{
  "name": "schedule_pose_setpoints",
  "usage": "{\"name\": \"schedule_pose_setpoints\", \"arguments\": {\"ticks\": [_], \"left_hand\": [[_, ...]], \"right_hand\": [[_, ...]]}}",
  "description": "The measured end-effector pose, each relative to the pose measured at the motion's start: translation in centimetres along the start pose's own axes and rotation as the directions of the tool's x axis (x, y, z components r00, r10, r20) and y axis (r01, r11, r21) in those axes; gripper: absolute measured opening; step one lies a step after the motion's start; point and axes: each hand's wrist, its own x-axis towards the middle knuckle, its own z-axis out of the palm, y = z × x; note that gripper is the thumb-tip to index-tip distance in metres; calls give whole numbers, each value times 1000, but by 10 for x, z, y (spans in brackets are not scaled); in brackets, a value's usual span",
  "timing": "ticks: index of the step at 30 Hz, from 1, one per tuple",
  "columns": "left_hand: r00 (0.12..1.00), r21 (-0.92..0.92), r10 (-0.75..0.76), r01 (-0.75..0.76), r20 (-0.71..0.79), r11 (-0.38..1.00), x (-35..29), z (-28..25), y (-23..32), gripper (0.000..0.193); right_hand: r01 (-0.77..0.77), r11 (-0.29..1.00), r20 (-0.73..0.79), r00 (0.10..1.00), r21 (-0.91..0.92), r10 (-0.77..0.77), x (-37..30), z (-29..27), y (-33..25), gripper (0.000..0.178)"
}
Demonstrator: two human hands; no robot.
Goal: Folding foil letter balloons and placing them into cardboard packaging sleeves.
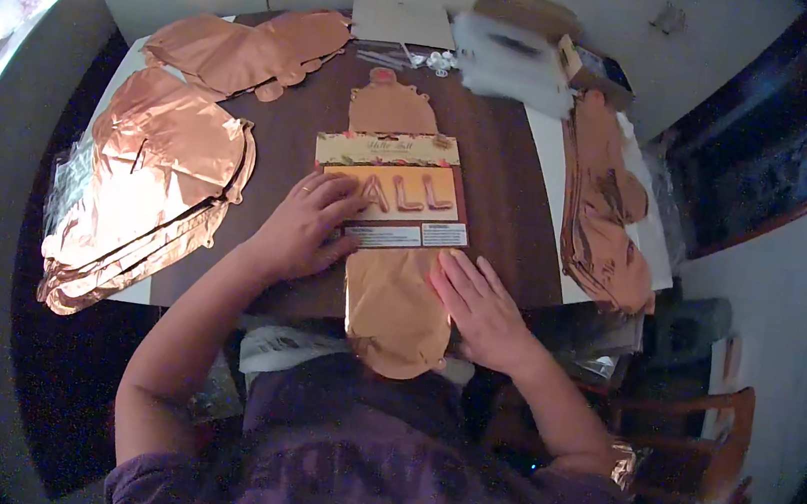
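Observation:
A printed cardboard package card [396, 234] with an orange picture of balloon letters lies in front of me on the dark brown table. Beneath it is a flat copper foil balloon [398, 312], whose rounded ends stick out above and below the card. The near end hangs over the table edge toward my body. My left hand [311, 223] rests on the card's left side with its fingers apart, over part of the picture. Fingers stretched out, my right hand [482, 310] lies on the foil's right edge beside the card's lower right corner.
Stacks of flat copper foil balloons lie on the left [170, 143], far left [247, 46] and right [610, 212]. Small clear plastic pieces [434, 60] and a blurred plastic bag [512, 64] sit at the back, near an open box [597, 71]. A wooden chair [728, 443] stands right.

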Motion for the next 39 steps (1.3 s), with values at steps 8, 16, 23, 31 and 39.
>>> {"name": "schedule_pose_setpoints", "arguments": {"ticks": [8,16,23,31,39], "left_hand": [[999,-70,30,-28,18,997,-16,7,25,47],[999,-70,25,-23,30,997,-29,3,39,45],[995,72,5,-12,101,997,-39,-4,45,53],[985,41,-35,28,170,999,-49,-4,70,67],[997,-40,-40,38,-60,998,-51,12,64,37]], "right_hand": [[47,997,-385,923,67,-17,-12,32,-2,37],[82,994,-540,841,72,-30,-12,40,-13,27],[104,989,-561,827,106,-27,-9,32,-13,26],[150,946,-561,827,289,40,0,29,-3,24],[125,890,-511,849,439,133,3,29,-1,24]]}}
